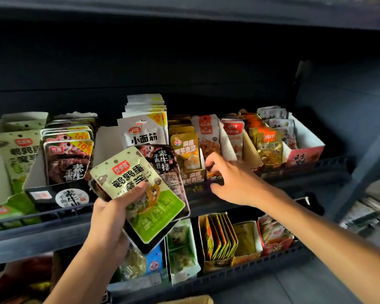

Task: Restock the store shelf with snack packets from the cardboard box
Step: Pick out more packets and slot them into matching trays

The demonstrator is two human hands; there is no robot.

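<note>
Head view: left hand (110, 218) is gripping a fan of snack packets (138, 189), still unshelved, before the upper shelf (272, 183) front edge. Right hand (230, 181), fingers loosely curled and holding nothing, is reaching among mid-shelf display cartons (191, 172). Rows are looking mostly full; the cardboard box (191, 300) is barely showing below.

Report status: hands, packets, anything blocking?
Left hand grips green packet stacked on dark packet. Right hand reaching at yellow packet row, fingers curled, grip unclear. Shelf rail unobstructed.
</note>
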